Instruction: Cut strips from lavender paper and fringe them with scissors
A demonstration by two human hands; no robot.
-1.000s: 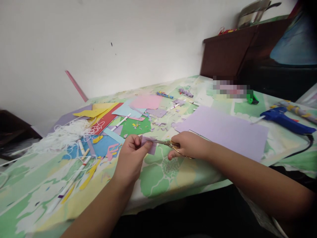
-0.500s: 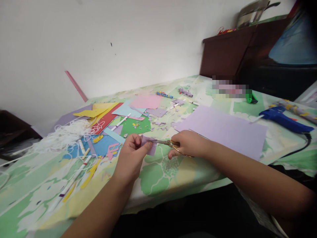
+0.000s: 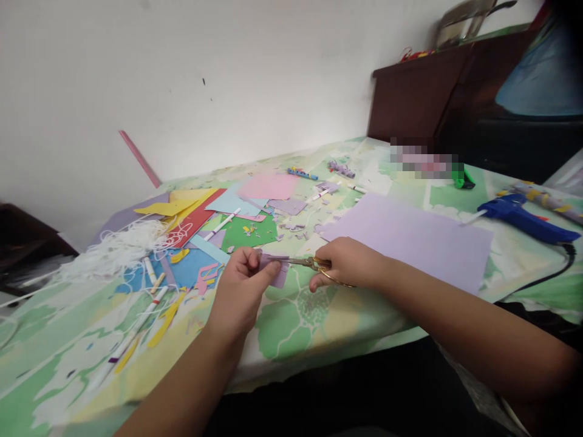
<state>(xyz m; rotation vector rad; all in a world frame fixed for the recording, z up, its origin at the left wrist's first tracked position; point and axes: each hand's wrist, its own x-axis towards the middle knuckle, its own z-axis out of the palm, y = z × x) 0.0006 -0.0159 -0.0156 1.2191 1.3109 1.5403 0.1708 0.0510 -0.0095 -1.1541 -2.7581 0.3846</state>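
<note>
Between the thumb and fingers of my left hand is a small piece of purple paper. My right hand is closed round the handles of gold-handled scissors. Their blades lie across the upper part of the purple piece, close to my left thumb, and look nearly closed. Behind my right hand a large purple sheet lies flat on the table.
Left of my hands lie a tangle of white yarn, several coloured sheets, markers and yellow scraps. A green sheet carries paper bits. At right rests a blue glue gun with a black cord. Patterned cloth covers the table.
The scissor blades have closed somewhat on the purple piece. Both hands stay in almost the same place, and the other things have not moved.
</note>
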